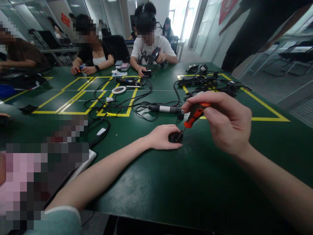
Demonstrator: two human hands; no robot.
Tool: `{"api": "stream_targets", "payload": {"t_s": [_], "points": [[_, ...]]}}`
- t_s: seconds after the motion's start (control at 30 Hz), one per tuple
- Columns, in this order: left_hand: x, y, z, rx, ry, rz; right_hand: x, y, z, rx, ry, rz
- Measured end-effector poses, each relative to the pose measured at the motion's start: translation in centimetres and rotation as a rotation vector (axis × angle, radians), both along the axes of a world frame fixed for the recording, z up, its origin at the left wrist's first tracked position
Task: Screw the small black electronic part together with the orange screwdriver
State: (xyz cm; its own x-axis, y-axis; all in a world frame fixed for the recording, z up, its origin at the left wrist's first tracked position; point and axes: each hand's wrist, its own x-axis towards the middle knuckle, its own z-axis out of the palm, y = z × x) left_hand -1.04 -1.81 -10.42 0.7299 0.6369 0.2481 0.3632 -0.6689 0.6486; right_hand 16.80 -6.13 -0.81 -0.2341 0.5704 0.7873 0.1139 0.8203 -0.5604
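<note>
My left hand (163,137) rests on the green table, its fingers curled round a small black round part (174,137). Above and to the right, my right hand (226,122) grips the orange and black handle of a screwdriver (195,115). The screwdriver tilts down to the left, and its tip meets the black part. What the tip touches inside the part is too small to make out. Just behind lies another small black piece (180,116), beside a black and silver pen-shaped tool (163,109) with a cable.
Black cables (144,106) sprawl across the table (156,182) beyond my left hand. A white ring (119,89) lies among them. More black cables and devices (207,81) are heaped at the back right. Across the table a person (154,49) holds a power drill (154,55).
</note>
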Motion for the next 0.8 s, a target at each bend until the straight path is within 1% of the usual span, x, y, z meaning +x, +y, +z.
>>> {"api": "stream_targets", "payload": {"t_s": [0.1,0.17,0.23,0.33,0.4,0.47,0.57,0.73,0.8], "points": [[0.02,0.28,-0.06,-0.100,-0.052,-0.022,-0.02,0.24,0.03,0.088,-0.029,-0.082],[0.04,0.37,-0.12,-0.143,-0.080,-0.039,-0.08,0.36,0.03,0.106,-0.028,-0.116],[0.06,0.41,-0.14,-0.163,-0.100,-0.060,-0.13,0.36,-0.03,0.065,-0.010,-0.090],[0.07,0.46,-0.06,-0.164,-0.107,-0.083,-0.16,0.21,-0.18,-0.029,0.057,0.019],[0.05,0.51,0.02,-0.160,-0.101,-0.082,-0.15,0.11,-0.25,-0.077,0.086,0.064],[0.04,0.54,0.07,-0.163,-0.088,-0.079,-0.17,0.05,-0.21,-0.090,0.063,0.042],[0.10,0.56,0.03,-0.176,-0.059,-0.068,-0.27,0.05,-0.05,-0.066,0.013,-0.028],[0.31,0.50,-0.12,-0.164,-0.028,-0.010,-0.15,0.09,-0.23,-0.054,-0.051,-0.067],[0.36,0.40,-0.10,-0.146,-0.011,-0.003,0.08,0.07,-0.45,-0.004,-0.110,-0.082]]}}
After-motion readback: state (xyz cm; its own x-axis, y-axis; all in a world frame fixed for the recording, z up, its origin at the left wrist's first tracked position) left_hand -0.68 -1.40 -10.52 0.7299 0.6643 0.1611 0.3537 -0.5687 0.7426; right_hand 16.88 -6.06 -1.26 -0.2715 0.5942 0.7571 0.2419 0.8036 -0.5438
